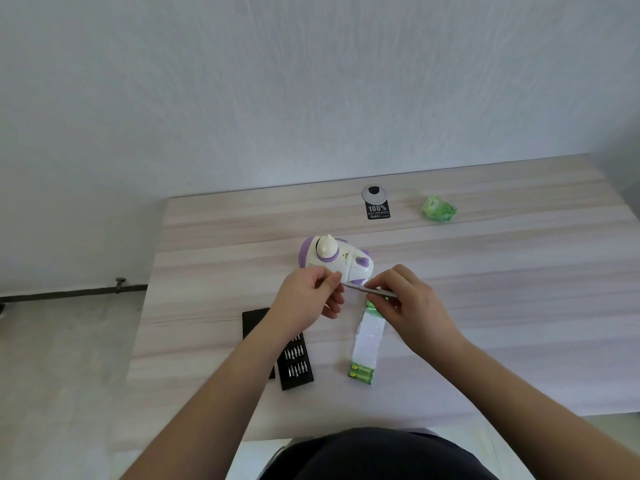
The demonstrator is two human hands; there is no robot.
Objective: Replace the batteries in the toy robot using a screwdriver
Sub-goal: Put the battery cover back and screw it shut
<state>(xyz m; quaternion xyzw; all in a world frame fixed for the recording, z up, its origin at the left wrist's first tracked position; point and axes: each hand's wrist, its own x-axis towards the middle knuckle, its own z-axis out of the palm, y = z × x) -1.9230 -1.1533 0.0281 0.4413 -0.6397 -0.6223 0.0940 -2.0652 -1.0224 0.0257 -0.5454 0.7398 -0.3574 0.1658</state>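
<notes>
A white and purple toy robot (337,259) lies on its side on the wooden table (485,278). Just in front of it my right hand (407,301) grips a slim silver screwdriver (372,290), whose tip points left. My left hand (311,296) pinches that tip end between thumb and forefinger; whether a bit sits there is too small to tell. Below the hands lies a white strip of packaging with green batteries (362,372) at its near end.
A black case of screwdriver bits (296,365) lies open under my left forearm, with its black lid (254,322) beside it. A crumpled green wrapper (439,208) and a round cable grommet with a black label (376,202) sit near the far table edge.
</notes>
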